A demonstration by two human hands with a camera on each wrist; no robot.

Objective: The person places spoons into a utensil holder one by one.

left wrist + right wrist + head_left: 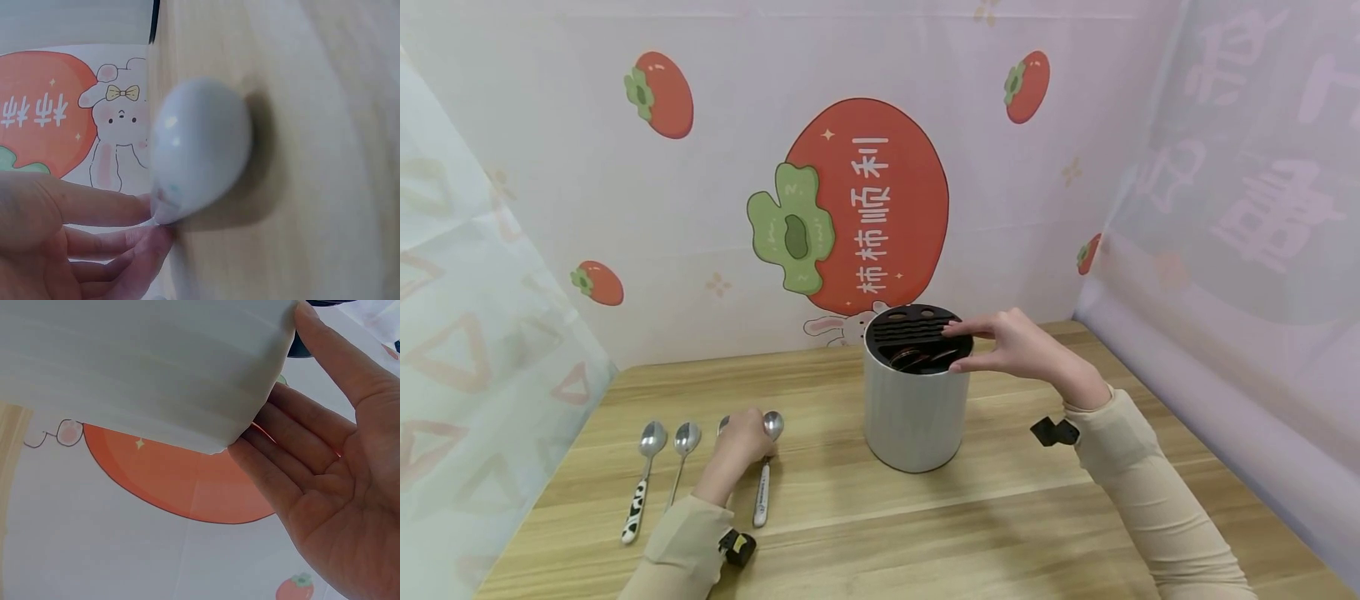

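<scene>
Low over the table, my left hand (745,435) pinches a spoon (762,497) near its neck. This spoon has a metal bowl and a printed white handle (201,147), seen nearly end-on in the left wrist view. Another spoon's bowl (723,424) shows just behind that hand; its handle is hidden. My right hand (1022,346) rests with thumb and fingers at the top edge of a grey-white utensil holder (913,417), the fingers (300,447) fairly straight. A black slotted insert (910,329) fills the holder's top, with dark, shiny curved edges inside its front compartment.
Left of my left hand lie a spoon with a black-and-white patterned handle (636,508) and a thin-handled spoon (687,439). All stand or lie on a wooden table (865,542). A printed sheet (715,192) hangs behind it, and more sheets line both sides.
</scene>
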